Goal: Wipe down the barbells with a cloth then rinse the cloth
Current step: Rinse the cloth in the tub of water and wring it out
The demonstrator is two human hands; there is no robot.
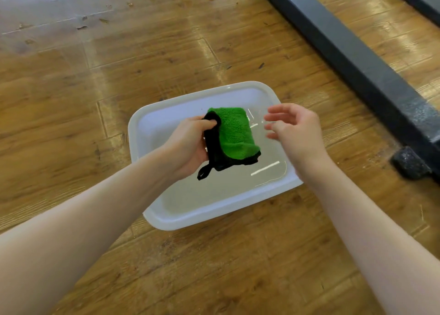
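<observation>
Wooden floor (pixel 71 124) under white basin (pixel 147 134) of water. Left hand (pixel 190 145) pinching green cloth (pixel 234 130) above it; right hand (pixel 295 129) loose-fingered, empty, just beside cloth's far edge.

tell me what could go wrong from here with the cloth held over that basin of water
1. The left hand grips the green and black cloth by one edge only; it could slip and drop into the water.
2. The white basin sits on a wooden floor; wringing or dunking may splash water over the rim.
3. The right hand is blurred, probably moving, and might bump the basin.
</observation>
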